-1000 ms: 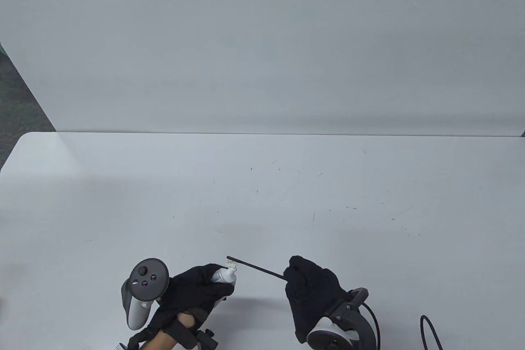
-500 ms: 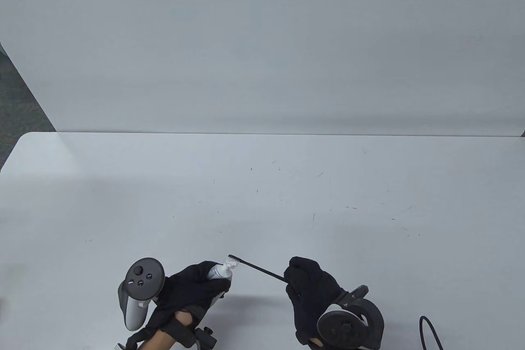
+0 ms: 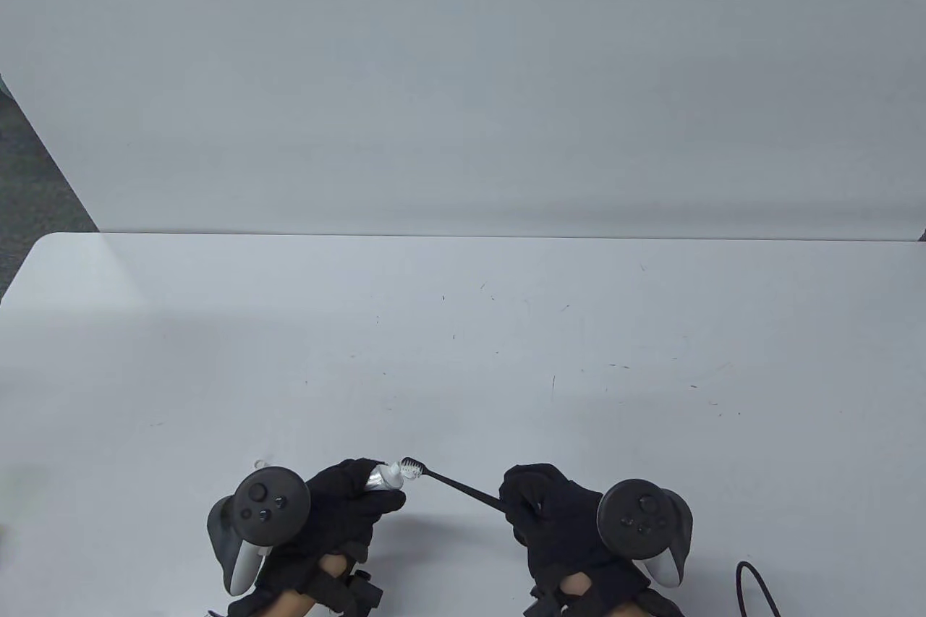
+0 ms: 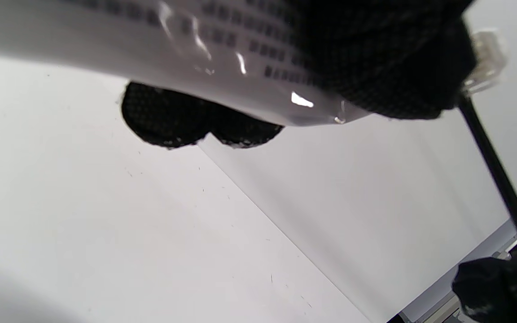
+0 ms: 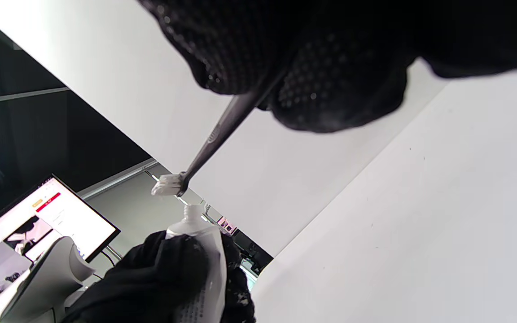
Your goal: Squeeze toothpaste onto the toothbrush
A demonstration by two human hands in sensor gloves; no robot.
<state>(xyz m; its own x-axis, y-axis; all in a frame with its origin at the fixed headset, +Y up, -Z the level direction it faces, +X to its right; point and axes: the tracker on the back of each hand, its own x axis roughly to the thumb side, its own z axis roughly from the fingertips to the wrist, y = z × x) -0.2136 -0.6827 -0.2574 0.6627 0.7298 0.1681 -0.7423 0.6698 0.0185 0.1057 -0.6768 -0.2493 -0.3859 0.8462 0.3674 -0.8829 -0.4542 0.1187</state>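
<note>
Both hands are full — our left hand (image 3: 340,505) grips the soft toothpaste tube (image 3: 383,477) mid-body, right hand (image 3: 553,512) pinches the light, stiff toothbrush (image 3: 448,479) by its handle end — squeeze gently

We see 2 hands above the near edge of the table (image 3: 463,356). The left hand (image 3: 340,508) holds the toothpaste tube (image 3: 383,477), and the right hand (image 3: 553,508) holds the toothbrush (image 3: 448,479). The brush head sits between the hands, just beside the tube's open tip. A cable (image 3: 756,584) lies right of the right hand.
</note>
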